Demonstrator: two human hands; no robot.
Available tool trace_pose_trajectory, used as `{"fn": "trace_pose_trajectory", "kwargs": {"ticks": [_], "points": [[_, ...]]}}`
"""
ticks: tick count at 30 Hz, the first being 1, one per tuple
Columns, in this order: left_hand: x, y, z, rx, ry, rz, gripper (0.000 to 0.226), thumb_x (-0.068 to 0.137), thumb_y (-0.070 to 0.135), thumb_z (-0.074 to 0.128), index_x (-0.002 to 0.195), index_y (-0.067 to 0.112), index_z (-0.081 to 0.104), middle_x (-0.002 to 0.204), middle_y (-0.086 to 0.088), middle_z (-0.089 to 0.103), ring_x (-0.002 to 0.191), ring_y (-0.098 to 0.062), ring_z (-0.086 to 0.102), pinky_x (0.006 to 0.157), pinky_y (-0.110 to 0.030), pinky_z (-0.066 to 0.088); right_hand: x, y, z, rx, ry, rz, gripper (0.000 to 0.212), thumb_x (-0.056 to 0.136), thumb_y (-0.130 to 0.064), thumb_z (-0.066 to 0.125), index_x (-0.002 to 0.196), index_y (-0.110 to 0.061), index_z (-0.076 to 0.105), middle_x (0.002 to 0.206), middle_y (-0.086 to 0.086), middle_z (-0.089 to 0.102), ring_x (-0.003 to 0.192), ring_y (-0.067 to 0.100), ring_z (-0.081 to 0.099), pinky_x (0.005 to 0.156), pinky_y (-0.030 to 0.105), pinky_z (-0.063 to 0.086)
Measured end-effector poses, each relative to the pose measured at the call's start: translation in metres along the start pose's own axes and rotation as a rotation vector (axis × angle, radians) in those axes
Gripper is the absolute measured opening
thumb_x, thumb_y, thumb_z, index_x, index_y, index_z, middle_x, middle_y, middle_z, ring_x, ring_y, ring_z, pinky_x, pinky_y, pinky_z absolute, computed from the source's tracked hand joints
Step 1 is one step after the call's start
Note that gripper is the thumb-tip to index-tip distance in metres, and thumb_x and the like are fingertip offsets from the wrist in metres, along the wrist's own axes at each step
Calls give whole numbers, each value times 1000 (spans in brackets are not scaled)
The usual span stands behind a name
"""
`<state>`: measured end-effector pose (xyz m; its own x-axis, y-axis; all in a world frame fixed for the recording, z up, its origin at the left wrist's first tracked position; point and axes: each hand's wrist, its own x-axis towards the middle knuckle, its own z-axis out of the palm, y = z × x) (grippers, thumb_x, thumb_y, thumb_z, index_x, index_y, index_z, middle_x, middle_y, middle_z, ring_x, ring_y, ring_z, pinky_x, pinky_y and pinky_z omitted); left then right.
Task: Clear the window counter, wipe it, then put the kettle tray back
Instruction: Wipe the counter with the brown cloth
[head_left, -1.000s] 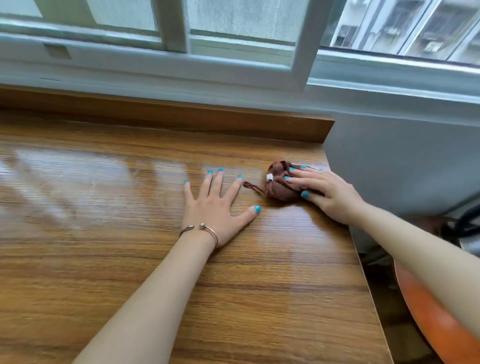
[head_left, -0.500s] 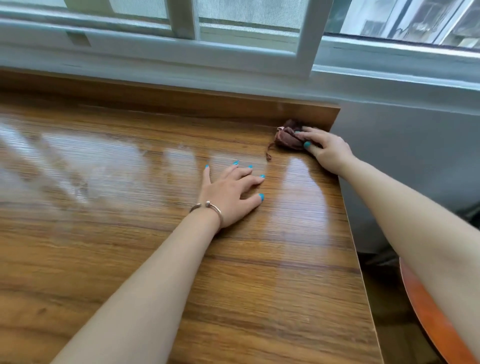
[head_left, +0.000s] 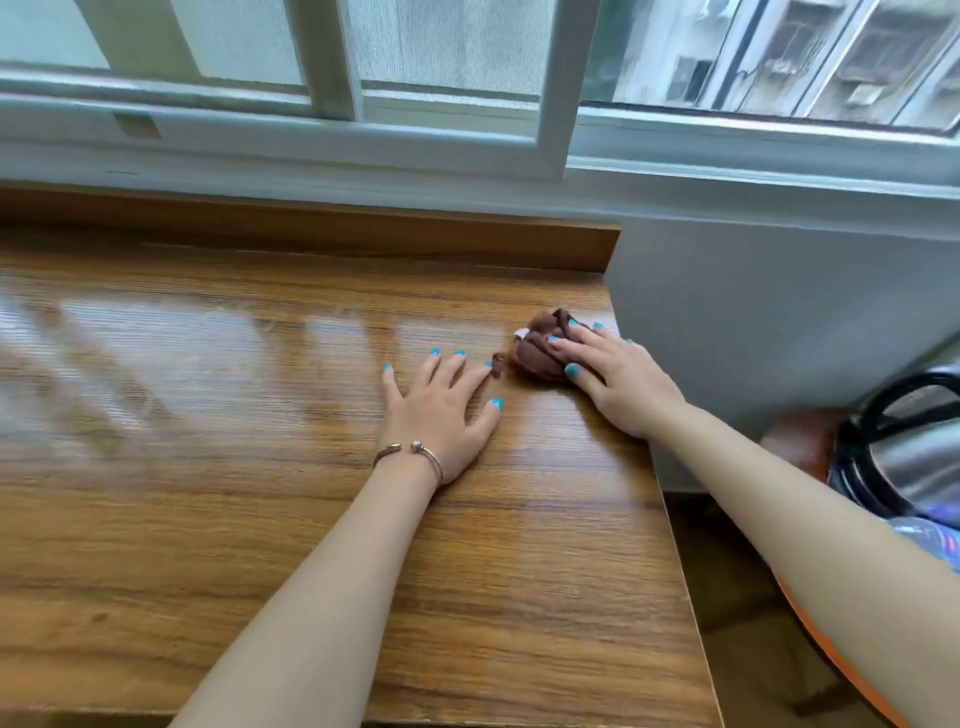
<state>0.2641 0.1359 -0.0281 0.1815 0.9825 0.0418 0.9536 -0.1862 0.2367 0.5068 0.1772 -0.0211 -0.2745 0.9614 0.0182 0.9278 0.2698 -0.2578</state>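
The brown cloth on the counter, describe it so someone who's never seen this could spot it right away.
Start at the wooden counter under the window and follow it to its right edge, near the back rail. There the right hand presses on a crumpled brown cloth. It is the only loose item on the wood, dark brown and bunched, just right of the flat left hand.

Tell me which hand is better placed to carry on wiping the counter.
Right. The right hand already presses the bunched brown cloth near the counter's right edge; the left hand lies flat, holding nothing.
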Motion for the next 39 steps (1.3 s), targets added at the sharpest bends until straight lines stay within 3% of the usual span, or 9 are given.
{"fn": "trace_pose_trajectory", "kwargs": {"ticks": [2, 5, 10, 15, 20, 24, 27, 32, 39], "points": [[-2, 1, -1, -90, 123, -29, 39, 94, 44, 43, 130, 33, 53, 139, 6, 47, 135, -12, 33, 115, -58, 5, 25, -3, 3, -59, 22, 93, 44, 103, -45, 32, 146, -44, 34, 161, -9, 20, 148, 19, 17, 117, 44, 18], [-9, 0, -1, -88, 213, -81, 32, 93, 39, 47, 121, 30, 60, 126, 6, 56, 126, -15, 43, 114, -59, 8, 25, -13, 3, -88, 12, 140, 45, 103, -47, 29, 148, -43, 32, 162, -7, 19, 149, 18, 15, 118, 42, 16], [-20, 1, -3, 25, 104, -89, 40, 97, 46, 37, 133, 34, 49, 139, 5, 46, 133, -19, 34, 114, -58, 8, -75, -48, 9, -6, -8, 85, 44, 102, -52, 26, 145, -49, 31, 161, -12, 19, 149, 12, 12, 119, 36, 10], [-41, 12, -6, -38, 114, -137, 39, 94, 46, 42, 130, 33, 52, 141, 3, 41, 133, -21, 32, 113, -60, 9, -184, -81, 8, 82, -71, -16, 49, 90, -68, 8, 135, -66, 27, 154, -31, 13, 147, 0, 6, 119, 32, 6], [-66, 11, -3, -4, 176, -139, 38, 94, 47, 45, 128, 32, 54, 144, -2, 35, 133, -25, 32, 114, -57, 13, -140, -63, 4, -38, -62, -23, 49, 92, -66, 18, 139, -60, 32, 157, -21, 23, 146, 11, 20, 115, 37, 19], [-77, 8, -6, 81, 101, -142, 46, 95, 54, 36, 137, 37, 46, 149, 0, 30, 136, -24, 28, 115, -56, 9, -74, -55, 8, -118, -74, 120, 45, 102, -52, 23, 148, -51, 22, 162, -11, 13, 150, 21, 11, 119, 46, 14], [-91, -5, -8, 152, 48, -127, 51, 96, 60, 25, 143, 43, 33, 152, 3, 26, 140, -22, 21, 115, -55, 5, -66, -63, 11, -114, -76, 175, 47, 103, -51, 22, 150, -49, 20, 163, -8, 12, 150, 20, 10, 119, 45, 13], [-103, -12, -4, 102, 21, -136, 51, 96, 59, 20, 146, 47, 25, 152, 5, 26, 142, -19, 15, 115, -56, 4, -144, -99, 18, -58, -43, 166, 47, 102, -51, 25, 149, -49, 22, 162, -10, 14, 150, 17, 9, 120, 41, 14], [-103, -11, 0, 102, 47, -108, 51, 97, 55, 22, 145, 43, 29, 149, 0, 33, 139, -24, 21, 115, -53, 6, -250, -189, 34, -25, -45, 279, 62, 89, -61, -2, 148, -53, 18, 161, -17, 8, 150, 13, 2, 119, 34, 3]]}}
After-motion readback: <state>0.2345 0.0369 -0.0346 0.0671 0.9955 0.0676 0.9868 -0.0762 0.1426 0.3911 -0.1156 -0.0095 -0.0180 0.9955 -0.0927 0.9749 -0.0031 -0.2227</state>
